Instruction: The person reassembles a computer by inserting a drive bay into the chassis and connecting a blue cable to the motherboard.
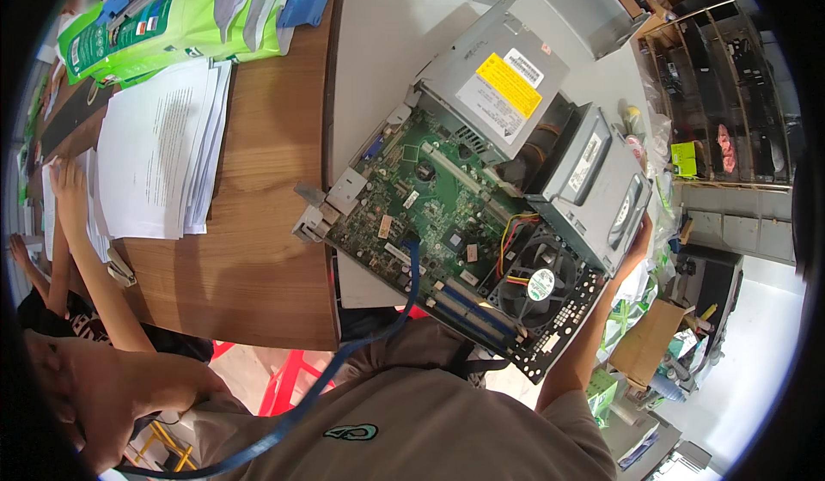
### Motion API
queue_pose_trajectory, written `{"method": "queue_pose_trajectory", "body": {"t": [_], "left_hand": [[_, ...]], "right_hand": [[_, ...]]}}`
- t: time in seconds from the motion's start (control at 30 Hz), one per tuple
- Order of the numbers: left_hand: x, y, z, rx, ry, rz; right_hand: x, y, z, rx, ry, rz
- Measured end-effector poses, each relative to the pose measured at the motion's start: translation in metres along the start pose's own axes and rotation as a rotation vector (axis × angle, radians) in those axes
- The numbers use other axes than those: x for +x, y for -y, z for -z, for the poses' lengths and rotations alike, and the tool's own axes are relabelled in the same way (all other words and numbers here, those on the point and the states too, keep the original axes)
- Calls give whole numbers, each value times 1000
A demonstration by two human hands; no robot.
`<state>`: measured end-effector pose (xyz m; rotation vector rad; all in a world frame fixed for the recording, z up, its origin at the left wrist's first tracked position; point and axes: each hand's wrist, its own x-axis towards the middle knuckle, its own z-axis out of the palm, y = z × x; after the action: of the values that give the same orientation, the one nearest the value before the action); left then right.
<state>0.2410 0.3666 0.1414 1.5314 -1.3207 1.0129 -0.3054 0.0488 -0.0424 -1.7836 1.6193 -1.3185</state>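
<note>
An opened desktop computer case (563,356) with a green motherboard (430,197) is tilted in front of me. My right hand (640,245) grips its right edge beside the silver drive bay (593,189). Most of those fingers are hidden behind the metal. A flat blue cable (344,352) runs from the board across my shirt to the lower left. There my left hand (64,395), raised close and partly in shadow, appears closed on the cable's far end. The case also carries a black fan (539,282), memory slots (473,313) and a power supply (507,82) with a yellow label.
A wooden table (249,275) stands at left with stacked papers (155,155) and a green bag (189,17). A co-worker's hand (70,180) rests on the papers. Loose metal panels (567,4) lie on the white table (369,60). Cardboard (649,339) and wire shelving (722,94) stand at right.
</note>
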Motion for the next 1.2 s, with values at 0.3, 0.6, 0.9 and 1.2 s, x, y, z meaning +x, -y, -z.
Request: {"method": "queue_pose_trajectory", "body": {"t": [0.3,0.6,0.9,1.2], "left_hand": [[3,-77,-115,-479,740,39],[-19,-26,-155,-418,711,682],[-27,-59,-240,-1354,839,717],[-53,-92,-278,-1989,1185,679]], "right_hand": [[-1,2,2,15,12,11],[-6,1,5,48,33,-15],[-5,-20,17,92,-1,-59],[-2,-9,9,56,29,-78]]}}
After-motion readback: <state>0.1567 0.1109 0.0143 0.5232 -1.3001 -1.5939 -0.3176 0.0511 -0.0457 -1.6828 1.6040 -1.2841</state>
